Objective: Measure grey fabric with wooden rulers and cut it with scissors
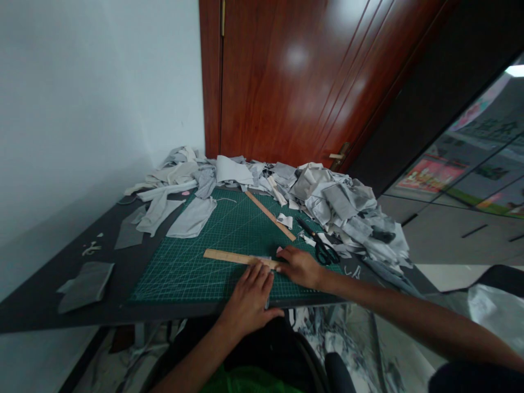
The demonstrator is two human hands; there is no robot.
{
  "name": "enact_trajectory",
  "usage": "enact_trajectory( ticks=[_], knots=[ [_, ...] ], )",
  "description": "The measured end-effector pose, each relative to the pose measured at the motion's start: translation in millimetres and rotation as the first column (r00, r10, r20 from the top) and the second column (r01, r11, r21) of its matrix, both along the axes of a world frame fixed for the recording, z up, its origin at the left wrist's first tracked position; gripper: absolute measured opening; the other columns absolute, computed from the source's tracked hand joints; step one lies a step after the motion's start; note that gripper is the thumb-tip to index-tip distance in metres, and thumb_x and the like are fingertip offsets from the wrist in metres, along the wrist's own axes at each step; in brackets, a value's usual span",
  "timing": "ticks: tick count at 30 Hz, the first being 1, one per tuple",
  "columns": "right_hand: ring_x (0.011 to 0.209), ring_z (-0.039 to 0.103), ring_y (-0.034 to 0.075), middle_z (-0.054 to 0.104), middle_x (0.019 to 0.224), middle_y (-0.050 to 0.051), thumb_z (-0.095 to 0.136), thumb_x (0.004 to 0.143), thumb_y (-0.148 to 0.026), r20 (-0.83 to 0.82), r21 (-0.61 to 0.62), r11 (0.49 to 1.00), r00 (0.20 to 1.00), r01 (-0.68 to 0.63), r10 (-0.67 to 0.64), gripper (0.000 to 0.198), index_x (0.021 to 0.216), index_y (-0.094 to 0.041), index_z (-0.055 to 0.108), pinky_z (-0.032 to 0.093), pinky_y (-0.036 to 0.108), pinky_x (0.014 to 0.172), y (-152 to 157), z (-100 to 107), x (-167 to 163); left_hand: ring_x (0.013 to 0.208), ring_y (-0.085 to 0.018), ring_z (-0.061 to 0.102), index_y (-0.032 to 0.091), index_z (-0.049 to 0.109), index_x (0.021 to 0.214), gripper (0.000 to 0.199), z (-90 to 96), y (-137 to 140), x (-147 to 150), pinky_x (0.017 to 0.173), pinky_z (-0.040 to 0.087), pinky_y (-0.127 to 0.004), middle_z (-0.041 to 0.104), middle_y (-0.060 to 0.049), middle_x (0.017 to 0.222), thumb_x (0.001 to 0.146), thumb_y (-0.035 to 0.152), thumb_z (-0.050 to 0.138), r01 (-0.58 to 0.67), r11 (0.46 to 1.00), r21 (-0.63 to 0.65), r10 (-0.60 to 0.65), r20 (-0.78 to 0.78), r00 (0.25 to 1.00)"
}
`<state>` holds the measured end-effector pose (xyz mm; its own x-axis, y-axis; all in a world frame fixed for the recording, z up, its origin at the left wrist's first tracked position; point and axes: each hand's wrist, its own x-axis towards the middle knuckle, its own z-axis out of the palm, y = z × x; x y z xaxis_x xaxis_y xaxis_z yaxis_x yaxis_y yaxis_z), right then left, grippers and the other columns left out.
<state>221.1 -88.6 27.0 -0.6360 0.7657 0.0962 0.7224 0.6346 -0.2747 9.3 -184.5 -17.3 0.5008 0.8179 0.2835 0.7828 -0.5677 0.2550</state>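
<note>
A wooden ruler (225, 255) lies across a small grey fabric piece (268, 300) near the front of the green cutting mat (176, 273). My left hand (250, 297) rests flat on the ruler and fabric, fingers stretched forward and thumb apart. At the ruler's right end is my right hand (302, 267), its fingers curled together and its thumb against the ruler. A small pink piece that looks like tailor's chalk (279, 250) shows at its fingertips. Black-handled scissors (323, 252) lie just beyond my right hand.
A second wooden ruler (270, 215) lies diagonally farther back. Heaped grey and white fabric scraps (344, 202) line the table's back and right. Pale cloth pieces (192, 217) overlap the mat's left edge; a folded grey piece (88, 286) lies front left. A wooden door (278, 82) stands behind.
</note>
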Motion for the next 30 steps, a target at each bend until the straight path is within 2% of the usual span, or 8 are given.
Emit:
enact_trajectory(
  ticks=[4,8,11,16,20,24,27,30],
  knots=[
    [0.098,0.065,0.020,0.068,0.099,0.007,0.063,0.097,-0.029,0.001,-0.002,0.997,0.997,0.081,-0.081,0.015,0.106,-0.017,0.068,0.047,0.029,0.088,11,-13,-4,0.126,-0.034,0.058,0.017,0.070,0.114,0.055,12.9,-1,0,0.112,0.042,-0.051,0.066,-0.014,0.131,0.086,0.063,0.067,-0.004,1.000,-0.018,0.005,0.064,0.998],
    [0.107,0.063,0.022,0.066,0.112,0.011,0.057,0.100,-0.030,-0.028,0.102,0.969,0.974,0.227,-0.225,0.022,0.116,-0.016,0.063,0.046,0.031,0.093,32,-16,-16,0.120,-0.027,0.063,0.020,0.070,0.102,0.013,22.3,10,-20,0.109,0.047,-0.045,0.069,-0.008,0.122,0.091,0.028,0.068,0.040,0.999,-0.009,-0.039,0.089,0.995],
    [0.111,0.061,0.022,0.063,0.122,0.012,0.056,0.101,-0.034,-0.046,0.178,0.934,0.951,0.309,-0.306,0.032,0.129,-0.018,0.056,0.046,0.032,0.094,37,-14,-14,0.132,-0.024,0.057,0.024,0.070,0.109,0.027,23.4,24,-51,0.117,0.041,-0.044,0.069,-0.003,0.128,0.088,0.009,0.062,0.131,0.991,-0.023,-0.130,0.059,0.990],
    [0.115,0.058,0.030,0.061,0.124,0.018,0.050,0.101,-0.026,-0.044,0.267,0.831,0.868,0.487,-0.495,0.032,0.130,-0.014,0.056,0.044,0.042,0.097,22,-16,31,0.139,-0.021,0.051,0.026,0.073,0.109,0.054,21.2,37,-88,0.119,0.038,-0.045,0.070,0.000,0.130,0.078,-0.009,0.045,0.066,0.998,-0.021,-0.065,0.056,0.996],
    [0.114,0.057,0.039,0.057,0.132,0.027,0.051,0.099,-0.026,0.001,0.308,0.751,0.789,0.585,-0.615,0.032,0.126,-0.010,0.059,0.043,0.052,0.093,1,-28,75,0.130,-0.022,0.058,0.022,0.069,0.115,0.055,22.0,34,-79,0.113,0.044,-0.042,0.072,-0.005,0.124,0.079,-0.008,0.042,0.034,0.999,-0.008,-0.034,0.035,0.999],
    [0.107,0.063,0.035,0.062,0.129,0.021,0.046,0.103,-0.034,0.076,0.402,0.652,0.686,0.643,-0.724,0.032,0.123,-0.015,0.062,0.045,0.044,0.086,-27,-44,90,0.116,-0.025,0.063,0.021,0.062,0.126,0.035,21.6,29,-62,0.107,0.046,-0.044,0.069,-0.008,0.120,0.098,0.012,0.044,-0.091,0.995,0.040,0.090,0.036,0.995],
    [0.100,0.065,0.034,0.067,0.115,0.019,0.045,0.104,-0.038,0.099,0.451,0.605,0.636,0.657,-0.765,0.032,0.116,-0.015,0.065,0.045,0.042,0.080,-49,-48,85,0.140,-0.028,0.045,0.022,0.052,0.143,0.043,17.0,28,-59,0.117,0.036,-0.046,0.054,-0.010,0.147,0.100,0.026,0.050,-0.077,0.994,0.076,0.075,0.024,0.997],
    [0.097,0.066,0.034,0.069,0.105,0.017,0.051,0.101,-0.043,0.126,0.423,0.598,0.609,0.681,-0.783,0.032,0.107,-0.016,0.067,0.045,0.041,0.079,-66,-41,81,0.151,-0.031,0.028,0.022,0.054,0.143,0.046,12.0,30,-61,0.123,0.023,-0.053,0.044,-0.010,0.157,0.099,0.035,0.054,-0.028,0.997,0.065,0.032,-0.067,0.997]
  ],
)
